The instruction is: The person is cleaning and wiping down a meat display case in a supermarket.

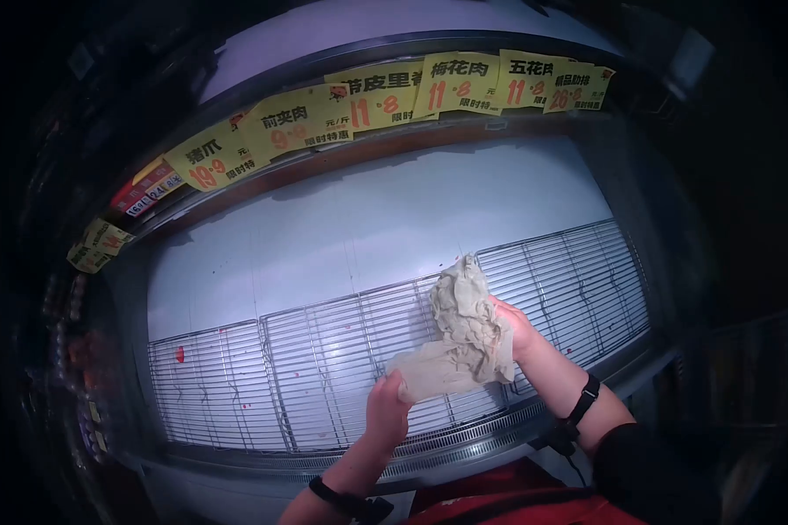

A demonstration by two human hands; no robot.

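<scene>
A crumpled beige cloth (464,337) is stretched between my two hands, over the wire racks of a display case. My left hand (388,407) is closed around its lower left corner. On the cloth's right side my right hand (512,328) grips the bunched part, its fingers partly hidden behind the fabric. Below the cloth lies the metal wire rack (324,372), with small red bits on it. One larger red scrap (180,354) rests on the left rack section.
Yellow price signs (298,118) line the far rim of the case. A pale back panel (368,219) slopes down to the racks. Along the near side runs a slotted metal edge (464,430). Packaged goods (87,367) stand in the dark at the left.
</scene>
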